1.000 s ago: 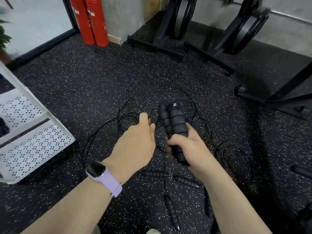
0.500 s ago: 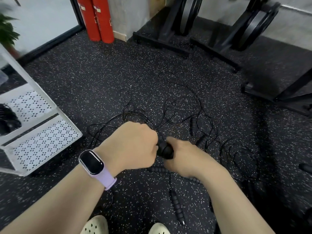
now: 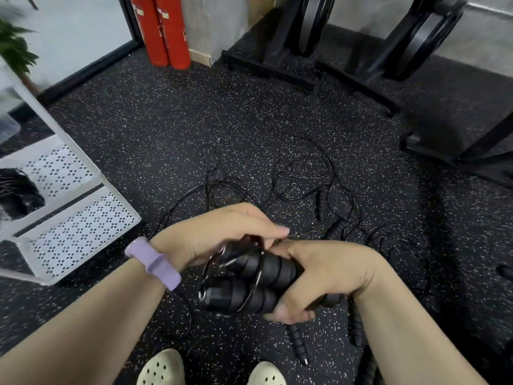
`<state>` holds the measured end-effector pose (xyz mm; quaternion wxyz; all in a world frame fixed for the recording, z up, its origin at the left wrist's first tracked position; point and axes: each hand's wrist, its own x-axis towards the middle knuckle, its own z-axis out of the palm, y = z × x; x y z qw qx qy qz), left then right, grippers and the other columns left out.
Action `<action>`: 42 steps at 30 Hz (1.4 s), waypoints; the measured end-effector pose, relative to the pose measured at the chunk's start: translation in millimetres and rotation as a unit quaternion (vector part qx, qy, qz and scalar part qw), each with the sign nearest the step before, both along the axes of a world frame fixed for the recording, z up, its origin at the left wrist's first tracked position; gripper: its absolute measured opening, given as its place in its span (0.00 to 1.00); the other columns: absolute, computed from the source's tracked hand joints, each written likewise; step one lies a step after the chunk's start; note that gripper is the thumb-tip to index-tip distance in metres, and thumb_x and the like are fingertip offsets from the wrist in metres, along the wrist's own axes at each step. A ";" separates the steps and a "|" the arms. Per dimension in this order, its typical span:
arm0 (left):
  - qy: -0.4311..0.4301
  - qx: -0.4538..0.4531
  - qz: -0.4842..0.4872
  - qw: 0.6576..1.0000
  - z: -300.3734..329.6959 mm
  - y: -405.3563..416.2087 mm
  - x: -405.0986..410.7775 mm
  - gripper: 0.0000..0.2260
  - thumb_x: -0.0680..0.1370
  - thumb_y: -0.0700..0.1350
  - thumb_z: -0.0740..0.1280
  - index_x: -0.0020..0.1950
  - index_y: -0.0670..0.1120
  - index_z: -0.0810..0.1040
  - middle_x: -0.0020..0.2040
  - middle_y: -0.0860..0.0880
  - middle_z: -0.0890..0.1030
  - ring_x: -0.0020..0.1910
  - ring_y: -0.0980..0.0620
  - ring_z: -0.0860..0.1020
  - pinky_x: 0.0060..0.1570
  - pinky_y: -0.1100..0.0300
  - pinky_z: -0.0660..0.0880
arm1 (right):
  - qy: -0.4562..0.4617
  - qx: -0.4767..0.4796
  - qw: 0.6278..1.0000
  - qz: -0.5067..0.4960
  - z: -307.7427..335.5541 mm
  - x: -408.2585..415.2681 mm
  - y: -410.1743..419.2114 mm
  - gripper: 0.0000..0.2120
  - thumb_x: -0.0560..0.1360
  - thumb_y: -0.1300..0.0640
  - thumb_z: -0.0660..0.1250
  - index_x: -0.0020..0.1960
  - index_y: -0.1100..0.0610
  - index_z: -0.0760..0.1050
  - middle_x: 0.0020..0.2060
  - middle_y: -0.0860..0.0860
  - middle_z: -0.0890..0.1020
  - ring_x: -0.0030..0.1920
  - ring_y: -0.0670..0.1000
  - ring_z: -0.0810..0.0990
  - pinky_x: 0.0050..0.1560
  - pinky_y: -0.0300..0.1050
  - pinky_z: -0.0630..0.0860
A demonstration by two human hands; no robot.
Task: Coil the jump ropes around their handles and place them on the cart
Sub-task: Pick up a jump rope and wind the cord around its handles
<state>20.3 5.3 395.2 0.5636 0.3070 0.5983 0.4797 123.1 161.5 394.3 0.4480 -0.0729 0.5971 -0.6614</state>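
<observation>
My right hand (image 3: 327, 276) grips two black ribbed jump rope handles (image 3: 249, 282) held side by side, their free ends pointing left. A few turns of thin black cord (image 3: 256, 276) loop around them. My left hand (image 3: 222, 232), with a purple watch band on the wrist, pinches the cord just above the handles. More jump ropes (image 3: 305, 184) lie tangled on the speckled floor beyond my hands, with loose handles (image 3: 298, 343) below them. The white perforated cart (image 3: 80, 232) stands at the left; a coiled black rope (image 3: 16, 190) lies on its upper shelf.
Two red cylinders (image 3: 163, 29) stand at the back wall. Black weight racks (image 3: 361, 51) with plates line the back and right. A green plant (image 3: 14, 48) is at the far left. My two pale shoes (image 3: 163, 368) show at the bottom edge.
The handles have swung from upright to lying sideways in my right hand. My left hand has brought the cord over them, and loops now sit around the handles.
</observation>
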 end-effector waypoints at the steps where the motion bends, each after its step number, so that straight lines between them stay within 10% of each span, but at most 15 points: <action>1: -0.040 0.012 0.032 0.999 -2.2 1.0 -0.7 0.18 0.80 0.49 0.66 0.32 0.44 0.73 0.25 0.49 0.68 0.24 0.53 0.66 0.28 0.64 0.67 | -0.008 -0.050 0.999 -0.013 0.4 0.3 -0.2 0.10 0.71 0.68 0.68 0.49 0.71 0.72 0.33 0.60 0.75 0.31 0.52 0.71 0.29 0.42 0.68; 5: 0.032 -0.024 0.162 0.986 -44.2 -7.6 -18.7 0.08 0.83 0.48 0.62 0.50 0.53 0.81 0.41 0.56 0.79 0.45 0.43 0.80 0.51 0.55 0.70 | -0.040 -0.109 0.987 -0.112 -0.5 -1.4 3.4 0.23 0.71 0.64 0.69 0.56 0.79 0.65 0.33 0.53 0.76 0.29 0.48 0.72 0.30 0.40 0.69; 7: 0.132 -0.070 0.187 0.971 -58.3 -10.7 -25.0 0.09 0.83 0.43 0.65 0.55 0.59 0.75 0.44 0.62 0.78 0.46 0.62 0.79 0.56 0.55 0.69 | -0.016 -0.104 0.983 -0.148 -0.5 -3.8 5.6 0.22 0.71 0.63 0.70 0.54 0.79 0.66 0.33 0.54 0.75 0.29 0.48 0.73 0.30 0.40 0.70; 10: 0.301 -0.080 0.203 0.928 -26.1 -1.7 -11.1 0.07 0.83 0.43 0.63 0.47 0.48 0.77 0.41 0.50 0.82 0.38 0.57 0.79 0.45 0.58 0.75 | 0.015 -0.100 0.963 -0.252 0.0 -5.6 11.1 0.14 0.70 0.63 0.71 0.53 0.67 0.73 0.33 0.56 0.75 0.29 0.50 0.72 0.31 0.43 0.70; 13: 0.441 -0.119 0.174 0.872 0.2 4.8 9.2 0.25 0.85 0.59 0.49 0.36 0.47 0.72 0.33 0.48 0.78 0.35 0.47 0.76 0.41 0.51 0.74 | 0.026 -0.029 0.918 -0.396 0.1 -10.1 19.2 0.13 0.68 0.64 0.72 0.51 0.65 0.75 0.33 0.56 0.76 0.30 0.51 0.72 0.30 0.42 0.71; 20: 0.598 -0.191 0.117 0.770 -5.2 -7.8 4.7 0.18 0.85 0.58 0.52 0.41 0.51 0.70 0.33 0.52 0.76 0.32 0.50 0.77 0.31 0.55 0.70 | 0.052 0.304 0.802 -0.512 -6.8 -20.9 10.6 0.18 0.68 0.58 0.74 0.55 0.53 0.72 0.40 0.53 0.80 0.34 0.52 0.76 0.35 0.47 0.72; 23: 0.635 -0.211 0.096 0.737 -0.6 -11.6 2.8 0.21 0.85 0.60 0.48 0.42 0.51 0.71 0.33 0.52 0.75 0.32 0.50 0.77 0.34 0.55 0.76 | 0.091 0.410 0.752 -0.508 -6.0 -22.3 10.9 0.14 0.74 0.57 0.71 0.53 0.54 0.68 0.39 0.51 0.77 0.33 0.51 0.73 0.33 0.44 0.68; 28: 0.714 -0.185 0.042 0.674 6.0 -14.9 0.3 0.20 0.83 0.63 0.50 0.41 0.53 0.68 0.34 0.54 0.72 0.35 0.50 0.75 0.34 0.57 0.67 | 0.095 0.524 0.789 -0.305 -5.3 -21.9 -1.2 0.14 0.74 0.59 0.72 0.49 0.48 0.67 0.43 0.50 0.79 0.36 0.51 0.78 0.31 0.44 0.68; 34: 0.706 -0.117 0.010 0.698 11.6 -24.9 -9.1 0.26 0.76 0.71 0.50 0.42 0.52 0.76 0.40 0.54 0.79 0.38 0.53 0.78 0.40 0.56 0.75 | 0.104 0.509 0.852 -0.071 12.1 -18.4 -13.8 0.18 0.70 0.61 0.75 0.56 0.47 0.78 0.39 0.50 0.83 0.30 0.49 0.78 0.28 0.40 0.72; 42: 0.526 0.024 0.152 0.837 15.7 -30.7 -11.0 0.29 0.70 0.76 0.60 0.31 0.50 0.72 0.28 0.51 0.74 0.28 0.53 0.72 0.33 0.52 0.71 | 0.029 0.192 0.977 -0.083 34.9 0.6 2.8 0.13 0.74 0.67 0.76 0.57 0.64 0.78 0.42 0.59 0.85 0.33 0.54 0.79 0.36 0.47 0.78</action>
